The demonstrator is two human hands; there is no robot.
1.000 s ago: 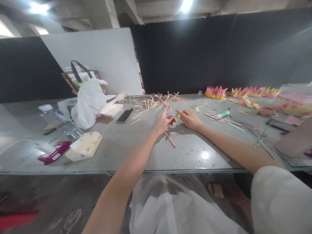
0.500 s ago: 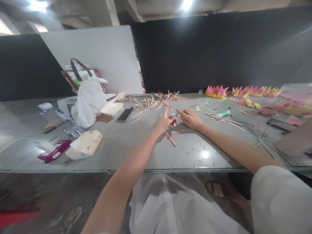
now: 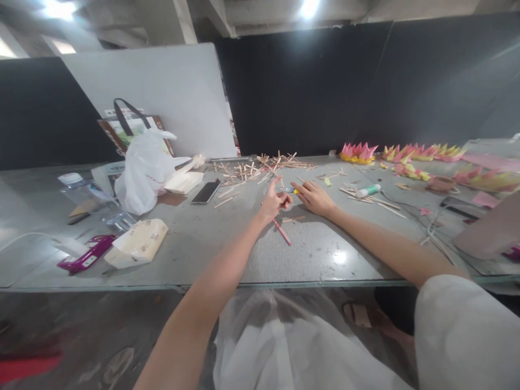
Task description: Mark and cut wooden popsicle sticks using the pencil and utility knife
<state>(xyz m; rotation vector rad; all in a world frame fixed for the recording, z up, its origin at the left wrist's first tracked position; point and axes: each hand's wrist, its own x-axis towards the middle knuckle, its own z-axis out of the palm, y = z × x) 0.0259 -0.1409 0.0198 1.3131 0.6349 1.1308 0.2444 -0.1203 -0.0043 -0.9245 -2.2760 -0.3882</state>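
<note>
My right hand (image 3: pixel 316 198) is closed around a yellow utility knife (image 3: pixel 296 191), its blade end pointing left toward my other hand. My left hand (image 3: pixel 274 201) has the index finger stretched out and the remaining fingers curled in; whatever they pinch is too small to make out. Just below it, a red-and-white patterned pencil (image 3: pixel 281 232) lies slanted on the table, its upper end by the palm. A short wooden stick (image 3: pixel 293 219) rests between the two wrists. Beyond my fingers spreads a heap of thin wooden sticks (image 3: pixel 260 168).
On the left are a phone (image 3: pixel 206 192), white plastic bag (image 3: pixel 142 173), clear bottle (image 3: pixel 77 189), tissue pack (image 3: pixel 140 244) and purple device (image 3: pixel 87 254). Rightward lie a glue stick (image 3: pixel 369 190), pink-and-yellow paper lotuses (image 3: pixel 358 153), a tape roll (image 3: pixel 441 184) and cables. The table edge (image 3: pixel 309 284) is near me.
The whole view has shifted slightly. Both hands stay in nearly the same place, with the knife still between them.
</note>
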